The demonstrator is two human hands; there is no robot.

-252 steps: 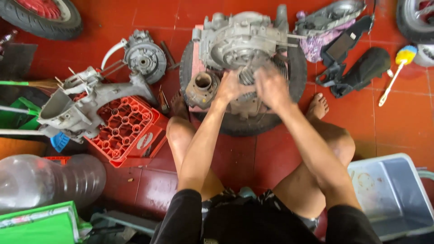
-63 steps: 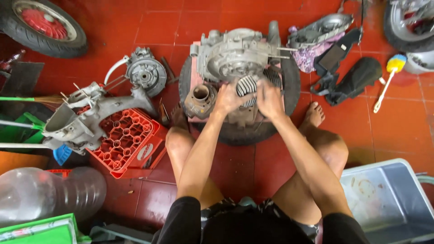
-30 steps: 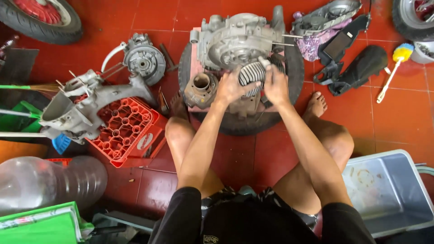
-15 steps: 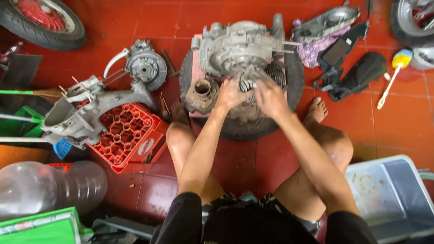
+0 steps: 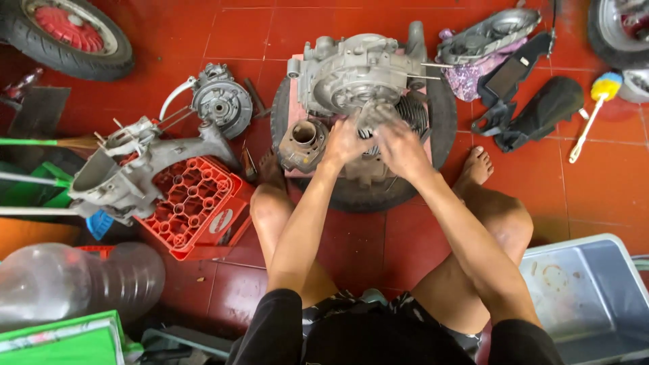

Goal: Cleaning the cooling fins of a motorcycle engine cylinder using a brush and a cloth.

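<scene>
A grey metal engine case (image 5: pixel 351 74) rests on a black tyre (image 5: pixel 365 192) lying flat on the red tile floor. My left hand (image 5: pixel 343 143) and my right hand (image 5: pixel 400 150) meet at its near side, both gripping a finned metal cylinder (image 5: pixel 399 115) that is blurred by motion. A rusty round cylinder sleeve (image 5: pixel 303 143) stands on the tyre just left of my left hand. I sit on the floor with my knees spread around the tyre.
A second engine casing (image 5: pixel 128 172) lies across a red plastic crate (image 5: pixel 193 206) at left, with a round hub part (image 5: pixel 220 105) behind it. A wheel (image 5: pixel 64 34) sits far left, a grey tub (image 5: pixel 588 297) near right, a brush (image 5: pixel 591 111) and black covers (image 5: pixel 534 101) at right.
My hands lifted the finned cylinder off the case side, turned it, and have brought it back down against the engine. The view shifted slightly.
</scene>
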